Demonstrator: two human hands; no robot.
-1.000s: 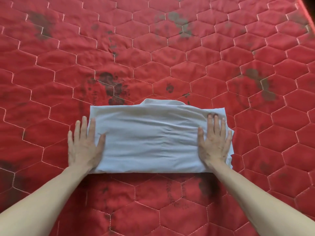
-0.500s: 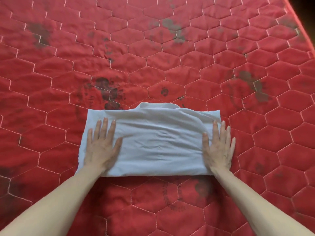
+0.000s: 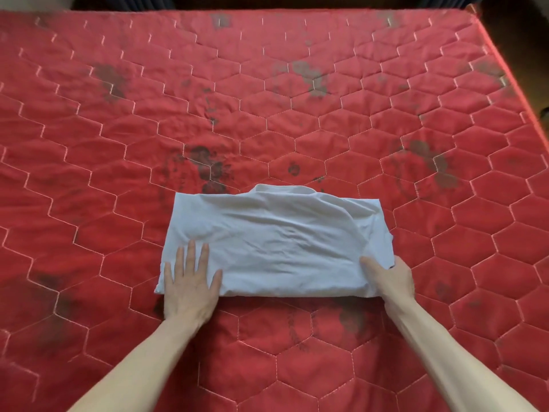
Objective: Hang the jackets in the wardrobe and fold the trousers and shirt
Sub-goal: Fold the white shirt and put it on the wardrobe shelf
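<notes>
Your right hand (image 3: 391,278) no longer lies flat: it now grips the near right corner of the folded pale-blue cotton shirt (image 3: 276,242). Your left hand (image 3: 190,281) has slid onto its near left corner.

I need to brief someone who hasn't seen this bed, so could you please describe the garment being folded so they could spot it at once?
Start from the red quilted mattress with hexagon stitching that fills the view. Near its front edge lies the folded white shirt, with the left hand flat on its left end and the right hand gripping its right end. It is the only pale cloth on the red cover, its collar peeking out at the far edge.
</notes>
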